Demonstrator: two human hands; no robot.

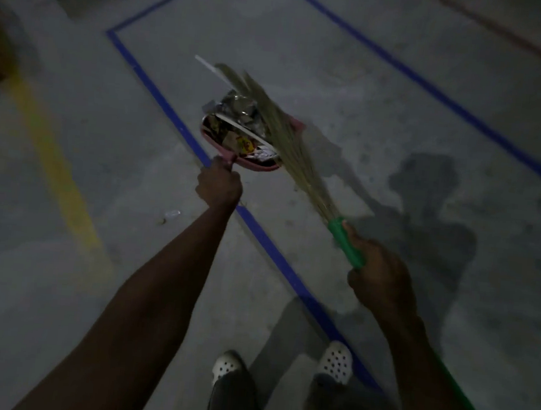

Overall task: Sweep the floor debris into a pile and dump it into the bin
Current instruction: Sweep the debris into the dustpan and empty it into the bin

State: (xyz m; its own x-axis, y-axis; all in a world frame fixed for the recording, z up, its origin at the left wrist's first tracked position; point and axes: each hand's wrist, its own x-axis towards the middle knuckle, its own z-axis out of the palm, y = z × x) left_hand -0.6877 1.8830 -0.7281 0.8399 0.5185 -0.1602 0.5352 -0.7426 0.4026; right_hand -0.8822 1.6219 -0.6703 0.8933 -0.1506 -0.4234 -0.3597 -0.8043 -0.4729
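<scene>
A pink dustpan (253,165), heaped with debris (236,130), is held over the floor (340,63) by its handle, round which the left grip (219,185) is curled tight. The broom (288,141) is clasped by its green handle in the right grip (378,279), and its bristles are laid across the debris.

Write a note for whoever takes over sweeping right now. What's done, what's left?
Left hand grips the handle of the pink plastic dustpan, which is full of wrappers and paper debris.
Right hand grips the straw broom by its green handle; the bristles lie over the load.
Done: debris is in the pan.
Left: one small clear scrap lies on the grey concrete floor; no bin in view, dumping remains.
</scene>
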